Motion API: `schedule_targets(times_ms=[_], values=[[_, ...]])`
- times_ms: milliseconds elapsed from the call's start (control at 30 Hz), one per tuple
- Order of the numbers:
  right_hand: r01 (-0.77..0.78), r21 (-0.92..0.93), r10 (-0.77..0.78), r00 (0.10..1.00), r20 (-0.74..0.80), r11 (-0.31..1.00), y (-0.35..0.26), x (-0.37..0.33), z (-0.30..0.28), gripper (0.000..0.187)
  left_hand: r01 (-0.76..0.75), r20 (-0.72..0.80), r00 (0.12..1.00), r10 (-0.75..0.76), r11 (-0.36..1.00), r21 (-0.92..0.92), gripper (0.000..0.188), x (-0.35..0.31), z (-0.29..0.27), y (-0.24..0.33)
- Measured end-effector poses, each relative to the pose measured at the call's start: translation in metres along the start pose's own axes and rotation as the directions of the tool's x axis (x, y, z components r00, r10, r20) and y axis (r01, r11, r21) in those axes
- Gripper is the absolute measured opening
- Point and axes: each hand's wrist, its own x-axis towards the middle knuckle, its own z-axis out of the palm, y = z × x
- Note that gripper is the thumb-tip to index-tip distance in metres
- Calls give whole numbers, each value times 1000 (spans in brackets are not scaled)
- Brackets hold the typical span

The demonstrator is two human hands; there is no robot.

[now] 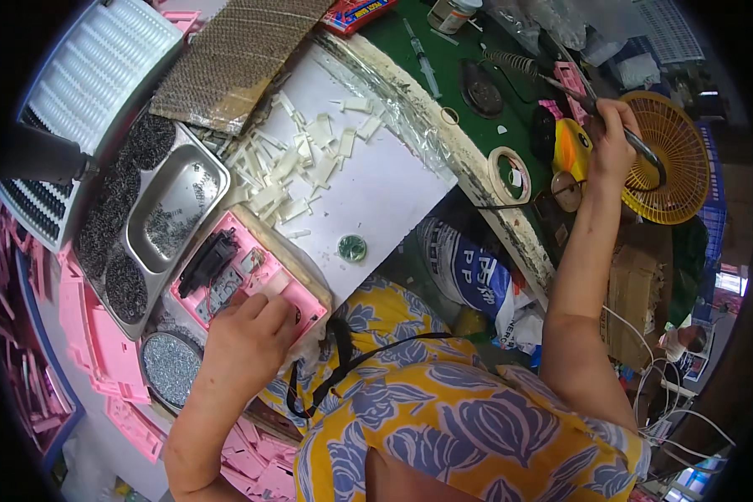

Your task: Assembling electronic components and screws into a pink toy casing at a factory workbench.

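Observation:
Far out to the right, my right hand (612, 138) grips a soldering iron (647, 152) by its dark handle. The iron's metal tip points into the coiled spring stand (514, 61). Down on the left, my left hand (255, 330) rests over an open pink plastic case (318, 308), fingers bent and pressed together at its inner parts. What they pinch, if anything, is hidden. Inside the case sit a black moulded part (209, 261) and a grey gearbox-like piece (224, 291). A small round green dish (352, 248) lies on the white board beside the case.
Many small white plastic parts (297, 163) lie heaped on the white board (368, 201). Metal trays (222, 171) of dark screws stand left of the case, with a round dish (171, 368) of tiny silvery pieces nearer me. A yellow basket (686, 159) is right of my right hand.

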Motion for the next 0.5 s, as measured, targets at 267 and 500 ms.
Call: schedule_targets(times_ms=[267,500], values=[[-497,274,409,855,320,823,45,-6,38,30,200,-98,973,-208,976,-84,29,-23,-5,8],[102,222,-244,342,907,970,-20,-212,131,27,549,-421,502,-755,655,-520,22,-62,-10,4]])
